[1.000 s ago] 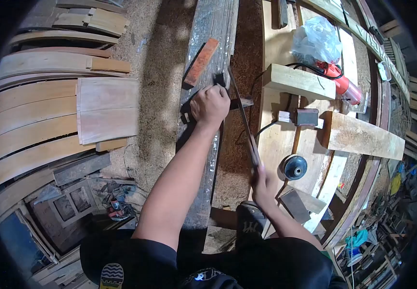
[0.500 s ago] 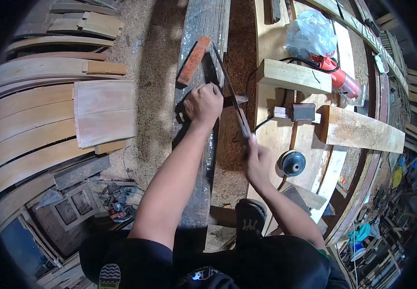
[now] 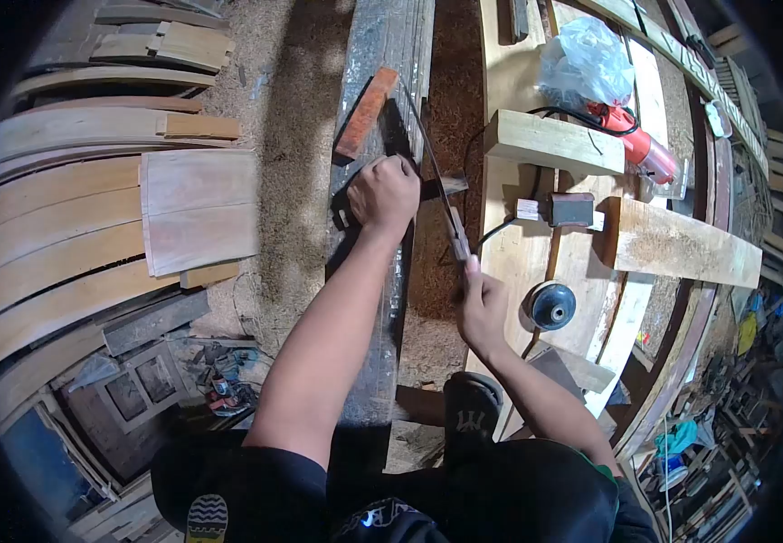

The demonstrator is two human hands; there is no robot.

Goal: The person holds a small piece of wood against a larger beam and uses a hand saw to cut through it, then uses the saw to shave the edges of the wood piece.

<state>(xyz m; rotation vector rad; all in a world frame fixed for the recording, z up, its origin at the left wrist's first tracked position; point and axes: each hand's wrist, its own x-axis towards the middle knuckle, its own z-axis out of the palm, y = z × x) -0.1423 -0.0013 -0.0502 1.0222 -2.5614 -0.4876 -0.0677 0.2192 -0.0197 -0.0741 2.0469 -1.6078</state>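
Across the right edge of the narrow, paint-flecked worktop (image 3: 387,36), a dark strip (image 3: 431,189) jutted out from under the left hand (image 3: 387,192), its long axis running roughly left to right. That hand's grip was clenched on the strip, though its fingertips were hidden. A long, thin tool (image 3: 455,228) crossed over the jutting part, slanting from near right to far left; whether the two touched could not be told. The right hand's grip (image 3: 482,308) was clamped around the tool's near end, so the strip lay to the far left of it, and the left hand was the nearer to the strip. Just beyond the left fist, an orange-red block (image 3: 367,113) lay slanted on the worktop. At the far right, a clear plastic bag (image 3: 586,63) sat beside a red power tool (image 3: 649,156), its contents indistinct. Farther right was a small white container (image 3: 718,119), its inside unreadable too.
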